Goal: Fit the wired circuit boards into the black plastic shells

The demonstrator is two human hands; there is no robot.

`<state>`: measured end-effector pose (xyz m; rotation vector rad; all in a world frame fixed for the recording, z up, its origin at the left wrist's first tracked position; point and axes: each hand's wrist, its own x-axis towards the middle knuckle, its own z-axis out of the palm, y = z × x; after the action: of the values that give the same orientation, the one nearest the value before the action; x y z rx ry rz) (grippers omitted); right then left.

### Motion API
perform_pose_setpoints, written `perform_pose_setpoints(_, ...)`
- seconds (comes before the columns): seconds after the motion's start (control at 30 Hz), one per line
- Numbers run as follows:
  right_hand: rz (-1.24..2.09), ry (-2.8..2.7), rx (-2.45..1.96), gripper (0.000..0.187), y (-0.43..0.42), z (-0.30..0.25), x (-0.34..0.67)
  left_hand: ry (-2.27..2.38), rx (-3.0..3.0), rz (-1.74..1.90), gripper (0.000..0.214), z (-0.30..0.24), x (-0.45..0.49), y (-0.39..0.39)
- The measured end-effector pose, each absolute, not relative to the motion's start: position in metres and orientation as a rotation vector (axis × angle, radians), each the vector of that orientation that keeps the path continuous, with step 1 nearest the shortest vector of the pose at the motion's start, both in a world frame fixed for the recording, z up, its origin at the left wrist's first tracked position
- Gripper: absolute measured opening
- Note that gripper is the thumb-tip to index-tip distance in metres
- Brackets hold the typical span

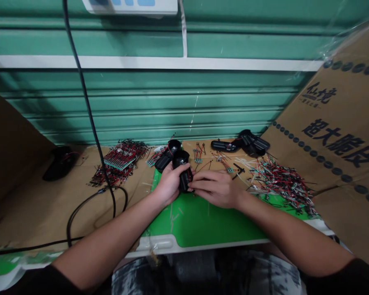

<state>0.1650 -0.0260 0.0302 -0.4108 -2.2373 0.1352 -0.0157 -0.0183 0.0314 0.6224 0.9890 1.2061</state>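
Observation:
My left hand (169,182) is wrapped round a black plastic housing (185,177) with a rounded cup at its top end, its thumb lying across the front. From the right, my right hand (217,186) meets the housing's lower side with fingers pinched together. A thin red wire (207,164) shows near those fingertips; whether they grip it is too small to make out. Just behind the held piece lies another black housing (166,157), with a cupped end. Small boards with red and black wires (223,160) lie beyond my right hand.
Piles of wired boards lie at left (121,157) and right (285,184). More black housings rest at the back right (250,143) and far left (61,164). A black cable (86,94) hangs down at left. Cardboard walls (335,135) flank the green table (215,225).

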Motion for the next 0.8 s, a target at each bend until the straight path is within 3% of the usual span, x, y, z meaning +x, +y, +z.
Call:
perform_pose_setpoints(0.33,0.093,-2.222,-0.437,0.018,-0.027,0.031,0.165,0.953,0.553,1.273,0.037,0.031,-0.019,-0.015)
perform_pose_setpoints(0.8,0.172,-2.010,-0.548,0.018,-0.033,0.042,0.161,0.866,0.752,1.382,0.051,0.025,-0.017,-0.018)
